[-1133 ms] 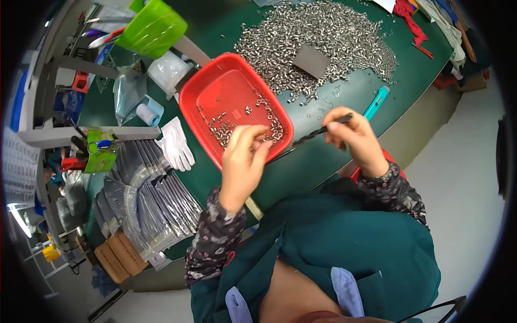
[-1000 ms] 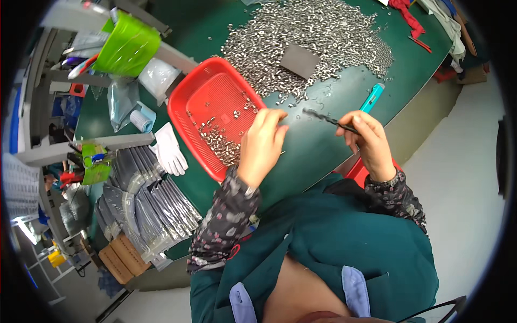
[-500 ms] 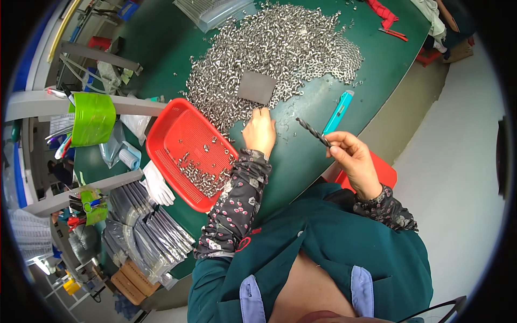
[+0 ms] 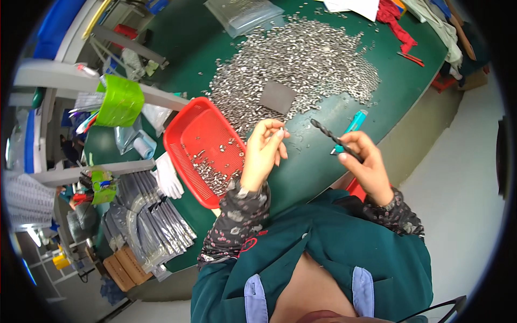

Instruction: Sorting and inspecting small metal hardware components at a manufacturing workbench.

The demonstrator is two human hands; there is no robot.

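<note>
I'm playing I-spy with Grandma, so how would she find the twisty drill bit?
Find the green table, then the person's right hand near its edge. It holds the drill bit. Unlike the smooth turquoise cutter nearby, it's dark and spiral-grooved.

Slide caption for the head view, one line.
Right hand holds a drill bit; left hand pinches a small part beside the red basket.

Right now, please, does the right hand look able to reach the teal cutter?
Probably yes: the teal cutter lies close by the right hand, though a dark drill bit occupies its grip.
</note>
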